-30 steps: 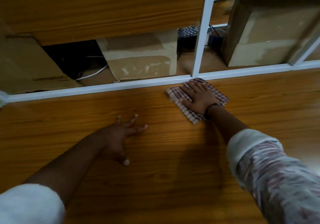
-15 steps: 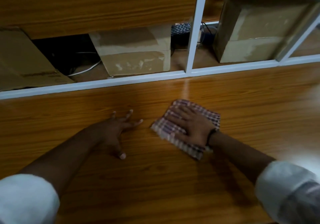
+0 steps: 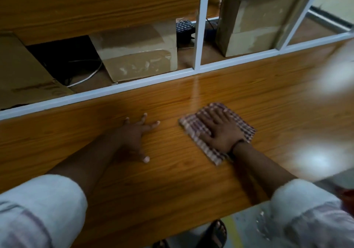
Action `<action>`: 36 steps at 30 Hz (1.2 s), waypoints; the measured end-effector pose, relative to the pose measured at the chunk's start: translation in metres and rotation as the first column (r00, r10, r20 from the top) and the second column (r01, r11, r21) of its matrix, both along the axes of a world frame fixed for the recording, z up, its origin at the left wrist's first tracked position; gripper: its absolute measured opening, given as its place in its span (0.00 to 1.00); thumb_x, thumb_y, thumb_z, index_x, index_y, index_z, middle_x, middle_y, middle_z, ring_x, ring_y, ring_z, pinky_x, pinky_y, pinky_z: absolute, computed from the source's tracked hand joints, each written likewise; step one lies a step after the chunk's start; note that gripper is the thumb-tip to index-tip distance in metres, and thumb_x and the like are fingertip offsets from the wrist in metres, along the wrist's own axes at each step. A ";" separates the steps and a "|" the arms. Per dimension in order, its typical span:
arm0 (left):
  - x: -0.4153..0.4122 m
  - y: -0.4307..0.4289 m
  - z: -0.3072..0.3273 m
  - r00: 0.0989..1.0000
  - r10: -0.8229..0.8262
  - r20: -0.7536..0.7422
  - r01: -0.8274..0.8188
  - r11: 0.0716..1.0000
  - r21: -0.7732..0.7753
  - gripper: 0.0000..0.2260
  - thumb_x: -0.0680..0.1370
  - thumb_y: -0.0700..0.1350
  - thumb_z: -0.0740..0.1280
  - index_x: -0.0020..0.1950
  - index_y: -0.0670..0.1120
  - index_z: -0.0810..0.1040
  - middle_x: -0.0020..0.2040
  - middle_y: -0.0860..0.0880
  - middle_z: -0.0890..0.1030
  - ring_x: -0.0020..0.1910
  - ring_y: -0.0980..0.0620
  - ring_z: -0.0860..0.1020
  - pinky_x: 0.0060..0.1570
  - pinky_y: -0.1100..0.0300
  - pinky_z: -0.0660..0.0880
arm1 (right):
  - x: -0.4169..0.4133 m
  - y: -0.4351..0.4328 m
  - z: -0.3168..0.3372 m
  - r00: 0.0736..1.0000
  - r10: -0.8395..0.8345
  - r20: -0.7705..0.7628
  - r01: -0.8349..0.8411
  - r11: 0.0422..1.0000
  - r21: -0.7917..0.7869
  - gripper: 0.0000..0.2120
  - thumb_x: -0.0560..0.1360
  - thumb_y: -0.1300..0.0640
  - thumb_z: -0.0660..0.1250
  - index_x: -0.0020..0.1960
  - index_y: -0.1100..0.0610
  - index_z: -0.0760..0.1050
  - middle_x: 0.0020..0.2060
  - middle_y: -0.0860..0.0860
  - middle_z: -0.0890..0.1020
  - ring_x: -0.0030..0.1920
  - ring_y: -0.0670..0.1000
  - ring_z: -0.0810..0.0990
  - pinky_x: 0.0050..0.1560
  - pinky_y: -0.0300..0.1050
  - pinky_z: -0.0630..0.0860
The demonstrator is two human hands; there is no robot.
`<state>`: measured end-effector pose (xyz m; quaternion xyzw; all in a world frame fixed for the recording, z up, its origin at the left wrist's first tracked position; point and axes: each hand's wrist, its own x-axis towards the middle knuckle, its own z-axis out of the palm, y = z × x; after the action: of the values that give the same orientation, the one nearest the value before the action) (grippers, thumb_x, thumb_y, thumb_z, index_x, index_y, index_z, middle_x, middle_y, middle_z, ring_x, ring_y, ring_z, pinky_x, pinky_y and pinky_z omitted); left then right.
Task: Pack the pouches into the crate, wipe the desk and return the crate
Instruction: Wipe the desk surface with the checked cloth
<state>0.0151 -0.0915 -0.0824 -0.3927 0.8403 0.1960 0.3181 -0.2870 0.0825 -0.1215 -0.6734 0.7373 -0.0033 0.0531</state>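
A folded checked cloth (image 3: 193, 131) lies flat on the wooden desk (image 3: 191, 186). My right hand (image 3: 220, 131) presses down on the cloth with straight, spread fingers. My left hand (image 3: 134, 138) rests on the bare desk to the left of the cloth, fingers spread and fingertips touching the wood. No pouches and no crate are in view.
A white frame (image 3: 118, 89) borders the desk's far edge, with a white upright (image 3: 199, 37). Behind it stand cardboard boxes (image 3: 138, 56), a taller box (image 3: 254, 17), a dark keyboard (image 3: 184, 26) and cables. The desk's near edge and my sandalled feet (image 3: 214, 234) show below.
My right hand slid the cloth from the far edge by the white frame back toward me across the desk. My left hand stayed planted on the wood.
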 end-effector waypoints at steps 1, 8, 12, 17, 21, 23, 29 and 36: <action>0.001 -0.001 -0.003 1.000 -0.009 -0.019 0.009 1.000 -0.006 0.66 0.46 0.77 0.75 0.70 0.79 0.33 0.78 0.53 0.28 0.76 0.30 0.33 0.71 0.24 0.41 | -0.011 -0.005 0.003 0.982 -0.184 0.041 0.184 0.983 0.009 0.40 0.74 0.25 0.40 0.81 0.41 0.45 0.81 0.50 0.47 0.81 0.55 0.42 0.78 0.57 0.39; 0.000 0.000 -0.001 0.999 -0.038 0.004 0.038 0.998 -0.059 0.69 0.43 0.79 0.73 0.73 0.75 0.35 0.80 0.48 0.31 0.79 0.32 0.38 0.74 0.28 0.43 | 0.109 0.083 0.009 0.958 0.267 0.107 -0.272 0.962 0.032 0.36 0.78 0.26 0.40 0.81 0.40 0.40 0.81 0.48 0.44 0.80 0.55 0.37 0.78 0.56 0.35; 0.000 0.001 0.001 0.998 -0.060 -0.011 0.059 0.996 -0.063 0.70 0.43 0.79 0.72 0.77 0.70 0.37 0.81 0.45 0.33 0.79 0.33 0.40 0.75 0.29 0.43 | 0.052 0.086 0.006 0.998 -0.064 0.011 0.064 0.998 -0.023 0.36 0.75 0.24 0.37 0.79 0.38 0.41 0.81 0.48 0.46 0.81 0.54 0.42 0.78 0.52 0.37; -0.001 0.004 0.007 0.997 -0.081 0.017 0.082 0.993 -0.080 0.68 0.48 0.76 0.74 0.78 0.68 0.36 0.81 0.44 0.33 0.80 0.32 0.44 0.75 0.32 0.44 | 0.065 0.074 0.009 0.944 -0.330 -0.023 0.330 0.943 0.038 0.41 0.75 0.26 0.35 0.82 0.46 0.45 0.81 0.54 0.48 0.80 0.58 0.42 0.79 0.59 0.41; 0.001 0.002 0.006 0.995 -0.098 0.016 0.099 0.991 -0.084 0.71 0.43 0.79 0.71 0.78 0.68 0.35 0.81 0.43 0.34 0.80 0.34 0.45 0.76 0.32 0.46 | 0.148 0.107 0.011 0.972 0.219 0.083 -0.224 0.973 0.057 0.36 0.77 0.26 0.40 0.80 0.40 0.38 0.81 0.47 0.41 0.80 0.54 0.35 0.78 0.57 0.34; 0.001 0.004 0.006 0.995 -0.100 0.011 0.101 0.990 -0.098 0.68 0.47 0.77 0.72 0.78 0.68 0.36 0.81 0.43 0.35 0.80 0.33 0.46 0.76 0.32 0.47 | 0.117 0.099 0.008 0.995 0.097 0.038 -0.098 0.995 0.030 0.37 0.75 0.24 0.36 0.80 0.38 0.40 0.81 0.46 0.42 0.80 0.53 0.37 0.78 0.56 0.36; 0.001 0.011 0.015 0.992 -0.126 0.016 0.127 0.986 -0.111 0.62 0.60 0.70 0.77 0.79 0.65 0.36 0.81 0.43 0.34 0.80 0.33 0.46 0.76 0.33 0.47 | 0.056 0.075 0.008 0.873 -0.487 0.016 0.487 0.873 0.028 0.43 0.73 0.23 0.34 0.82 0.45 0.44 0.81 0.51 0.45 0.81 0.57 0.42 0.79 0.58 0.40; 0.002 0.005 0.007 0.991 -0.130 -0.026 0.126 0.986 -0.110 0.64 0.56 0.73 0.77 0.79 0.66 0.37 0.81 0.43 0.35 0.80 0.33 0.45 0.76 0.32 0.47 | 0.117 0.091 0.005 0.995 -0.032 0.091 0.028 0.999 0.038 0.36 0.76 0.24 0.39 0.79 0.37 0.37 0.80 0.44 0.38 0.79 0.50 0.31 0.77 0.56 0.33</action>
<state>0.0175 -0.0861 -0.0757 -0.3513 0.8784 0.1359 0.2942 -0.1701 0.1737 -0.1165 -0.6603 0.7441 -0.0213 0.0993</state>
